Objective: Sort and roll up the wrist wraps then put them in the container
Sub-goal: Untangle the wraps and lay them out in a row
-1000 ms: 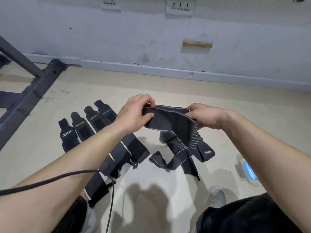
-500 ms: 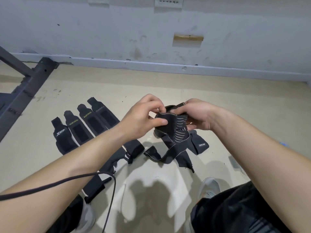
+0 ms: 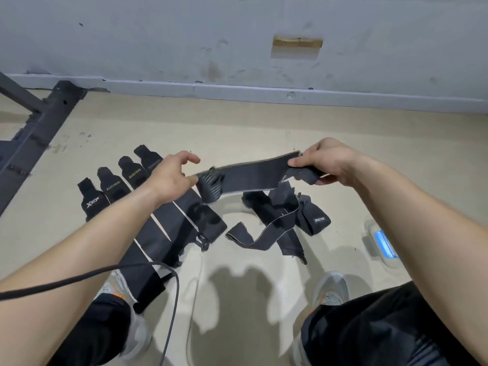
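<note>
Nearest, a thin black cable [image 3: 169,299] crosses the left forearm [image 3: 105,228], which hides part of four flat black wraps [image 3: 116,186] laid in a row left of the loose heap of dark grey wrist wraps [image 3: 277,212] on the beige floor [image 3: 237,128]. Above the heap a dark grey elastic wrap [image 3: 253,175] is stretched: the left hand [image 3: 171,178] pinches its striped end, other fingers spread; the right hand [image 3: 327,162] curls its fingers round the other end.

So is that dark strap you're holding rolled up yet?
Not yet; it's spread out. The dark grey fabric wrist wrap stretches flat between the left hand and right hand, each holding one end.
</note>
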Available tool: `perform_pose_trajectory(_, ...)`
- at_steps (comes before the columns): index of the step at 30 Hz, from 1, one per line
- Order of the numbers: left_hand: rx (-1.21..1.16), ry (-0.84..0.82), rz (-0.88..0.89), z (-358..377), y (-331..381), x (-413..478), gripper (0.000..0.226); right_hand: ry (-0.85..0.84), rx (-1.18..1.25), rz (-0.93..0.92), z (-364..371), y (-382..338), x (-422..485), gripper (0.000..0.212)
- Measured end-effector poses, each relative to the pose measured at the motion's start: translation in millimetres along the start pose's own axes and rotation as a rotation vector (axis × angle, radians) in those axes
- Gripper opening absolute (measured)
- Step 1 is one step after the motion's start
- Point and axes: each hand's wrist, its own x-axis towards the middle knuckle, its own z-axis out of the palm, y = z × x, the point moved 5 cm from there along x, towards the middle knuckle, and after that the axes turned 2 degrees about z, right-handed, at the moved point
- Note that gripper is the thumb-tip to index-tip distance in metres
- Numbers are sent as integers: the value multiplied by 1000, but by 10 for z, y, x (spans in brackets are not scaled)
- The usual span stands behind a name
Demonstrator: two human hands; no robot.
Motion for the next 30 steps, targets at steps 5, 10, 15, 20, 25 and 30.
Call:
perform_pose_trajectory(5,-292,-133,238,325,527,-170,32,-160,-16,-101,379,-264,-149,15)
perform_pose_trajectory(10,-334,-143,342,506,782,-239,52,-222,209,-36,487,-332,-206,10)
perform_pose_trajectory(15,-525,-7,374,311,852,-197,19,-323,224,-24,414,-357,-265,39)
perform_pose_trajectory(20,-655,-35,201,377,768,-117,14,-51,93,-43,208,-30,-20,29)
perform_pose_trajectory(25,-684,-82,41,595,556,133,11,150,151,211,134,977,612,20)
perform_pose_trajectory(30,-763,-61,-70,784,253,487,18,234,-1,297,368,1775,1215,16)
